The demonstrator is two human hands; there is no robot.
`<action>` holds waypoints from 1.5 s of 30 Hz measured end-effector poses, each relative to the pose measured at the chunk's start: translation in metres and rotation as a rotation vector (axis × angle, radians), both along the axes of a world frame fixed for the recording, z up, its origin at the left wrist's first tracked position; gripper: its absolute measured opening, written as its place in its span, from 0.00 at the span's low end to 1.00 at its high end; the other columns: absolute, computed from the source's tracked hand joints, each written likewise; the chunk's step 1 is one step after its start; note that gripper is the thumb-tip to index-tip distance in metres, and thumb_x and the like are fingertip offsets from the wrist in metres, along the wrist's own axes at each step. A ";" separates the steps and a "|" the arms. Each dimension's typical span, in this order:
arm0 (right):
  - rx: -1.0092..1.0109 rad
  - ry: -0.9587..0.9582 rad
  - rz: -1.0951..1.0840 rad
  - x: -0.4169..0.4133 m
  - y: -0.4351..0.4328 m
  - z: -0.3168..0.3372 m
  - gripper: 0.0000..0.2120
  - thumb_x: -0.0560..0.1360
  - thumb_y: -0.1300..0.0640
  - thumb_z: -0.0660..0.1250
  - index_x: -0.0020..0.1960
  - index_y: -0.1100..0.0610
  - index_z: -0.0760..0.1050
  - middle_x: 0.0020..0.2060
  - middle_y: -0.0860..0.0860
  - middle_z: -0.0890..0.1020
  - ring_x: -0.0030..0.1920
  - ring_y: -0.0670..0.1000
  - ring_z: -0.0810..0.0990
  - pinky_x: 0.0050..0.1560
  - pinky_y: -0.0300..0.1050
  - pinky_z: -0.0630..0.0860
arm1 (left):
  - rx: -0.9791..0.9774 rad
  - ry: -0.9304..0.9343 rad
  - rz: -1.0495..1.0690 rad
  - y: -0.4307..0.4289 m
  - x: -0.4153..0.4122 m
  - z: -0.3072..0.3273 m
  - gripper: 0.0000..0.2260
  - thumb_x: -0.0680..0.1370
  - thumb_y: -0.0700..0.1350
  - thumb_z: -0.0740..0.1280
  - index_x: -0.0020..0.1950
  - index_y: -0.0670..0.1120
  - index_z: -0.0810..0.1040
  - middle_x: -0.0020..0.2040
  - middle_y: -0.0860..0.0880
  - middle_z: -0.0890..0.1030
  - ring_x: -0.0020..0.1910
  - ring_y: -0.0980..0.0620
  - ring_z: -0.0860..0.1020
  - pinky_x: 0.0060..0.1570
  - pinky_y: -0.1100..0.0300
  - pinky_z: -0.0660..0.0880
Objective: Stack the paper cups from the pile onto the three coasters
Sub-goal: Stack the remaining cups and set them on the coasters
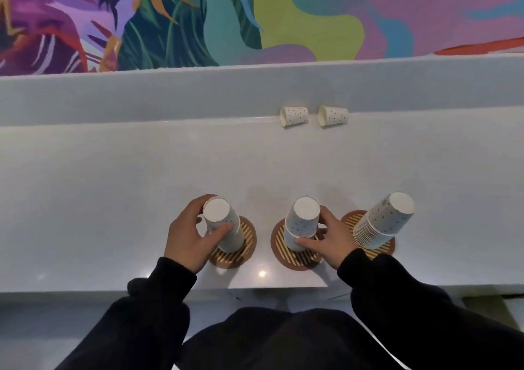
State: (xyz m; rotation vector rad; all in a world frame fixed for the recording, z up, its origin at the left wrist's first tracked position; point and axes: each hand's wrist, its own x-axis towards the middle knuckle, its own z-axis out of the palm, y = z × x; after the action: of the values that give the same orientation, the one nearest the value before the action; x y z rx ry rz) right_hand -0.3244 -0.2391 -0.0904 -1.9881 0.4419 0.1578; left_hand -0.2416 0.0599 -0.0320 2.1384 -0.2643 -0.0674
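Three round brown coasters with gold stripes lie near the front edge: left coaster [246, 245], middle coaster [280, 249], right coaster [351, 219]. Each carries an upside-down stack of dotted white paper cups. My left hand [187, 236] is wrapped around the left stack [221, 222]. My right hand [330, 236] grips the middle stack [302, 222] from its right side. The right stack [385, 219] is the tallest, leans right, and stands untouched. Two loose cups lie on their sides at the back: one [294, 115] and another [333, 115].
The white counter [113, 199] ends at a raised ledge [141, 97] behind the loose cups, with a colourful mural wall above. The front edge of the counter runs just below the coasters. My dark sleeves cover both forearms.
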 end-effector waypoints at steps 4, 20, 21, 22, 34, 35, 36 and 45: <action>0.030 0.013 0.016 0.000 -0.002 -0.001 0.35 0.70 0.51 0.81 0.68 0.37 0.66 0.62 0.37 0.76 0.68 0.48 0.75 0.69 0.52 0.75 | -0.011 0.115 0.031 -0.006 -0.005 -0.026 0.27 0.71 0.48 0.80 0.66 0.59 0.74 0.62 0.58 0.80 0.62 0.53 0.78 0.62 0.48 0.80; -0.071 -0.312 -0.058 -0.025 -0.018 0.054 0.45 0.69 0.51 0.83 0.78 0.43 0.63 0.75 0.40 0.71 0.72 0.41 0.71 0.70 0.45 0.74 | -0.072 -0.428 0.014 -0.063 -0.022 0.065 0.33 0.71 0.56 0.76 0.72 0.48 0.70 0.69 0.49 0.74 0.68 0.50 0.74 0.67 0.56 0.71; -0.103 -0.403 -0.117 -0.035 -0.025 0.066 0.41 0.69 0.52 0.83 0.77 0.46 0.67 0.72 0.41 0.74 0.70 0.42 0.74 0.66 0.42 0.76 | -0.127 -0.491 -0.051 -0.085 -0.027 0.081 0.29 0.72 0.52 0.76 0.70 0.47 0.72 0.67 0.49 0.75 0.66 0.50 0.75 0.65 0.58 0.72; -0.138 -0.492 -0.188 -0.043 -0.032 0.076 0.37 0.69 0.53 0.83 0.74 0.49 0.71 0.68 0.43 0.76 0.67 0.44 0.77 0.62 0.39 0.77 | -0.171 -0.502 -0.127 -0.107 -0.032 0.092 0.26 0.73 0.49 0.76 0.69 0.48 0.72 0.66 0.49 0.76 0.65 0.51 0.76 0.62 0.59 0.73; -0.084 -0.177 -0.406 -0.084 -0.113 0.016 0.47 0.63 0.50 0.84 0.76 0.42 0.64 0.72 0.41 0.73 0.70 0.46 0.73 0.71 0.54 0.75 | -0.063 0.135 -0.505 -0.285 -0.062 0.011 0.37 0.71 0.49 0.77 0.77 0.58 0.64 0.72 0.57 0.71 0.68 0.57 0.71 0.68 0.53 0.73; -0.062 -0.156 -0.397 -0.082 -0.114 0.014 0.44 0.64 0.52 0.83 0.75 0.42 0.66 0.71 0.42 0.75 0.69 0.46 0.74 0.72 0.55 0.74 | -0.047 0.153 -0.510 -0.289 -0.063 0.006 0.38 0.71 0.48 0.77 0.77 0.57 0.64 0.73 0.57 0.71 0.69 0.56 0.71 0.68 0.54 0.72; -0.048 -0.139 -0.390 -0.080 -0.115 0.012 0.41 0.66 0.55 0.82 0.73 0.42 0.67 0.69 0.43 0.76 0.68 0.47 0.75 0.72 0.55 0.74 | -0.039 0.166 -0.513 -0.293 -0.065 0.003 0.36 0.72 0.47 0.77 0.76 0.56 0.65 0.72 0.56 0.72 0.69 0.55 0.72 0.68 0.57 0.72; 0.046 -0.084 -0.375 -0.079 -0.118 0.005 0.25 0.73 0.56 0.79 0.64 0.41 0.72 0.54 0.37 0.81 0.54 0.41 0.80 0.64 0.51 0.79 | -0.030 0.093 -0.474 -0.296 -0.068 0.010 0.23 0.75 0.49 0.75 0.66 0.59 0.71 0.58 0.62 0.78 0.59 0.58 0.77 0.59 0.63 0.74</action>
State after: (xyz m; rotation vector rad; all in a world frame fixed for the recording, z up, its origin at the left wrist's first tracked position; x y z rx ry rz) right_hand -0.4036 -0.3566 -0.0851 -1.8235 0.7389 -0.1495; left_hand -0.3098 -0.2357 -0.0221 1.9958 -0.7070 -0.4330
